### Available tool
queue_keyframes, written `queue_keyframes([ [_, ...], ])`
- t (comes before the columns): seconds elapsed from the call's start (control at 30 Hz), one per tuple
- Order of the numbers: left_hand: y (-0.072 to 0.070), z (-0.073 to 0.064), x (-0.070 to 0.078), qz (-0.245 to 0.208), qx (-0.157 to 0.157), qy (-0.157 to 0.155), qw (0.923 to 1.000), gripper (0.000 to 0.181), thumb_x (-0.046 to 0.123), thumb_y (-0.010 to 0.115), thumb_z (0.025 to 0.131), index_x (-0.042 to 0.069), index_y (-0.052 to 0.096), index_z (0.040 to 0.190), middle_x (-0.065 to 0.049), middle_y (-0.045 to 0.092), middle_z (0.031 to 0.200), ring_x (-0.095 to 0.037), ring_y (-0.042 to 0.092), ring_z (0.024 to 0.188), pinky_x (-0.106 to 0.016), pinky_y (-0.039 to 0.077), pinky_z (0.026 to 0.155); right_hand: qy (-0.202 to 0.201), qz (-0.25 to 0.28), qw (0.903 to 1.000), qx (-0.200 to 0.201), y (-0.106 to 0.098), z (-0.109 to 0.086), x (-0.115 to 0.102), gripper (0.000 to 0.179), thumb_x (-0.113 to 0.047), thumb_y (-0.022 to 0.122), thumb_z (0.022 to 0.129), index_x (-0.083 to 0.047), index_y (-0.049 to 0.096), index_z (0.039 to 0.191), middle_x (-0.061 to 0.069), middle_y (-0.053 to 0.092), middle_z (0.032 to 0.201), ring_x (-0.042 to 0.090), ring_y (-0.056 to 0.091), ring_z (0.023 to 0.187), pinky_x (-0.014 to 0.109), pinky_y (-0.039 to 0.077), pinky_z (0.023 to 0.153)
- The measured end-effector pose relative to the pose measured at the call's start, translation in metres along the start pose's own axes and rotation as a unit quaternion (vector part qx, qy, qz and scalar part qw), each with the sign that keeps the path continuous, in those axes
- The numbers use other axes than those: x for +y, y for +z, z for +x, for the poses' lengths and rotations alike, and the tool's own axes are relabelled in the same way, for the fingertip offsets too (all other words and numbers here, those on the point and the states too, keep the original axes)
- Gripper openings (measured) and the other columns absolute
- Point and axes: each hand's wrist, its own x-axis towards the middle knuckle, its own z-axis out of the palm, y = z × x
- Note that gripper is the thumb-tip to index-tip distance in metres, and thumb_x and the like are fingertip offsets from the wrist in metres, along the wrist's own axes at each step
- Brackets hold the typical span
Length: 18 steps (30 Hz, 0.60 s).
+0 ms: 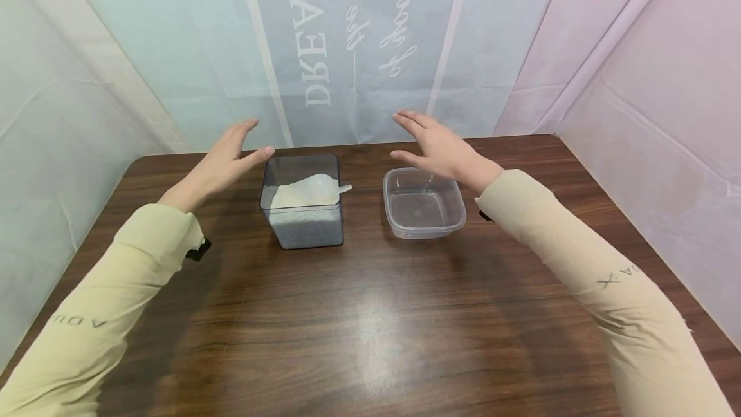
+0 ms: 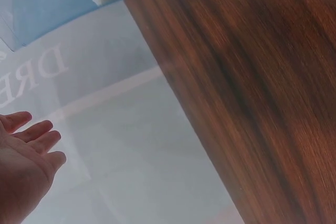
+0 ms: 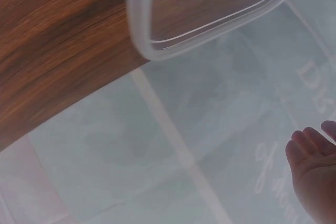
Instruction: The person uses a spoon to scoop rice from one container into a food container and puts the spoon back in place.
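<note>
A tinted see-through bin [image 1: 307, 230] holds white grains, perhaps rice, with a white scoop [image 1: 318, 186] lying on them, its handle jutting past the right rim. To its right stands a clear plastic container [image 1: 424, 233] with nothing visible inside. My left hand [image 1: 222, 158] hovers by the bin's upper left side, fingers extended, holding nothing. Above the back of the clear container my right hand [image 1: 442, 150] is held with fingers extended, also holding nothing. In the left wrist view the bin [image 2: 52, 9] shows at the top; in the right wrist view, the container's rim [image 3: 139, 19].
Both containers stand on a dark wood-grain table [image 1: 370, 314]. A pale blue curtain [image 1: 202, 50] with white lettering hangs behind the table's back edge. Whitish sheets [image 1: 666, 114] flank the table on both sides.
</note>
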Motion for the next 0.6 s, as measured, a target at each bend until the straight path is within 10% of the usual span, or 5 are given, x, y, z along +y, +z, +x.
queue_keyframes([
  [0.6,0.008,-0.020,0.017,-0.040,0.010,0.019,0.9990,0.070,0.045,0.043,0.093,0.005,0.019,0.145,-0.019,0.027,0.144,-0.034,0.021,0.133,-0.054,0.019,0.103,-0.049,-0.009,0.9987,0.009,-0.011,-0.006,-0.040,0.072,-0.051,0.052,0.087,-0.006,0.033,0.140,0.009,0.033,0.142,0.023,0.028,0.132,0.037,0.025,0.106],
])
